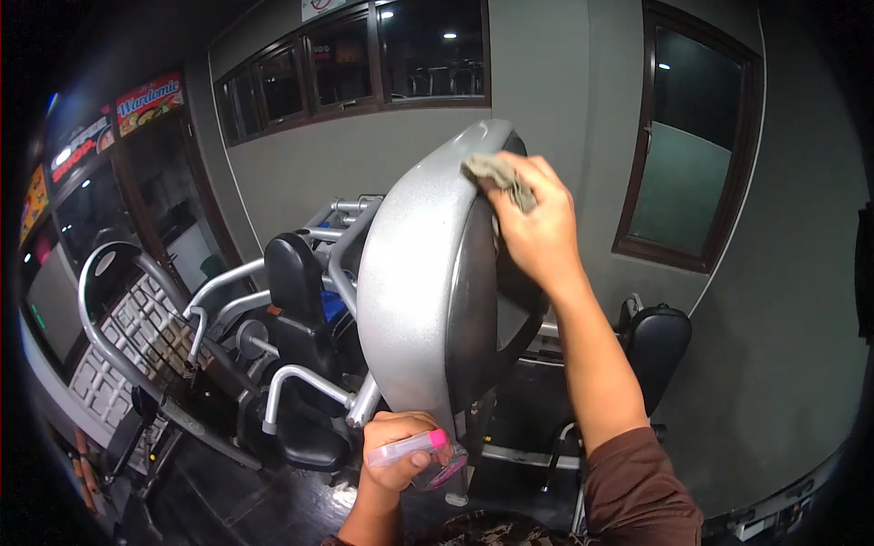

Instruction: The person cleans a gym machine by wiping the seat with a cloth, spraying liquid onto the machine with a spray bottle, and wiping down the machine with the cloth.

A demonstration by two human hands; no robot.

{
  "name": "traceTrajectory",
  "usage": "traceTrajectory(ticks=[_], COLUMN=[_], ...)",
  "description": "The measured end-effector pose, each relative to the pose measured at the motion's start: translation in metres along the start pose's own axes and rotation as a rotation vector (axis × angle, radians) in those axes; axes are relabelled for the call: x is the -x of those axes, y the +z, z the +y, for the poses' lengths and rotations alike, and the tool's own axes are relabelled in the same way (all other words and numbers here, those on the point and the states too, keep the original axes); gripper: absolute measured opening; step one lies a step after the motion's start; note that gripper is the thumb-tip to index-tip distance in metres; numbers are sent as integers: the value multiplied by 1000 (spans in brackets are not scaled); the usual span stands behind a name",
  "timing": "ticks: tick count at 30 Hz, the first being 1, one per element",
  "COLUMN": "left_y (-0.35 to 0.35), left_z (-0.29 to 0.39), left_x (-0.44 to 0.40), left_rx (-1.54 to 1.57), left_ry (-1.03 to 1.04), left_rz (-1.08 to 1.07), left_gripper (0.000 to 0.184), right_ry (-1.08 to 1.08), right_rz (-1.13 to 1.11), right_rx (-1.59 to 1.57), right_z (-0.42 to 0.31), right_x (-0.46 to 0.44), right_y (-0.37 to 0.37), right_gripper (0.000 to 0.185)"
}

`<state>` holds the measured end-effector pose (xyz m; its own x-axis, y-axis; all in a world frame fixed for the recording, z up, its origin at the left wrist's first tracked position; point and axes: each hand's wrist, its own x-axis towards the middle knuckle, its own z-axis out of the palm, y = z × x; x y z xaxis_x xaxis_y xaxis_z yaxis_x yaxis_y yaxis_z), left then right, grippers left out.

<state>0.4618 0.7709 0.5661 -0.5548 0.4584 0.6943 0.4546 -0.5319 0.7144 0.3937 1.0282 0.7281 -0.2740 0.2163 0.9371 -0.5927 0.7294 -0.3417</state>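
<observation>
In the head view, a tall curved silver housing point(405, 246) of a gym machine rises in front of me, with a dark panel point(473, 300) along its right side. My right hand point(537, 205) reaches up to its upper right edge, fingers closed on a crumpled grey-green cloth point(501, 177) that lies against the edge. Low in front, my left hand point(396, 446) is wrapped round a spray bottle point(414, 448) with a clear head and a pink tip. Part of the bottle's body is hidden by the fingers.
Gym machines with black seat pads point(296, 282) and silver bars point(309, 378) stand to the left. A black padded backrest point(660, 346) is at the right. Behind are a grey wall point(537, 82), windows point(432, 45) and a glazed door point(164, 173).
</observation>
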Motion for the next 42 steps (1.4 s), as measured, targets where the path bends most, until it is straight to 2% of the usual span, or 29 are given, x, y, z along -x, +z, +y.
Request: traceTrajectory(ticks=[3, 4, 6, 9, 12, 15, 18, 20, 21, 23, 26, 29, 32, 33, 34, 36, 39, 42], left_y=[2, 2, -1, 0, -1, -3, -6, -7, -8, -11, -11, -12, -13, -12, -11, -11, -12, -14], left_z=[3, 3, 1, 4, 3, 6, 7, 6, 6, 3, 2, 4, 6, 6, 6, 6, 3, 1], left_x=[0, 1, 2, 0, 0, -3, -3, -2, -3, -2, -5, -5, -7, -7, -6, -7, -5, -6], left_rx=[-24, -17, -7, -37, -14, -33, -47, -33, -26, -15, -13, 17, 49, 61, 65, 68, 66, 64], left_ry=[-22, -31, -45, -37, -29, -18, -36, -32, -27, -21, -4, -39, -59, -55, -58, -55, -52, -34], left_rz=[12, 9, -2, -7, -15, -41, -56, -70, -81, -103, -120, -116, -110, -106, -101, -93, -95, -117], left_gripper=[47, 47, 46, 46, 45, 43, 41, 40, 39, 37, 32, 30, 31, 31, 32, 33, 33, 34], right_ry=[125, 108, 312, 378, 381, 45, -41, 209, 224, 303, 372, 378, 373, 273, 284, 201, -272, -284], right_rz=[-32, -46, -235, -476, -640, -621, -536, -633, -560, -419, -364, -403, -645, -658, -723, -719, -619, -634], right_rx=[115, 214, 123, 177, 148, 154, 198, 232, 402, 513, 284, 393, 412, 398, 461, 355, 221, -13], right_z=[36, 56, 63, 41, -30, -47, -38, -29, -8, 42, 130, 125, 67, 58, 23, -20, -26, -32], right_x=[-38, -55, -84, -105, -93, -71, -69, -89, -96, -106, -120, -129, -140, -137, -132, -114, -89, -75], right_y=[18, 24, 22, 13, -6, -19, -14, -8, 2, 18, 23, 30, 24, 29, 27, 21, 7, -25], right_gripper=[31, 30, 30, 26, 25, 31, 31, 30, 29, 30, 31, 34, 36, 36, 37, 28, 22, 17])
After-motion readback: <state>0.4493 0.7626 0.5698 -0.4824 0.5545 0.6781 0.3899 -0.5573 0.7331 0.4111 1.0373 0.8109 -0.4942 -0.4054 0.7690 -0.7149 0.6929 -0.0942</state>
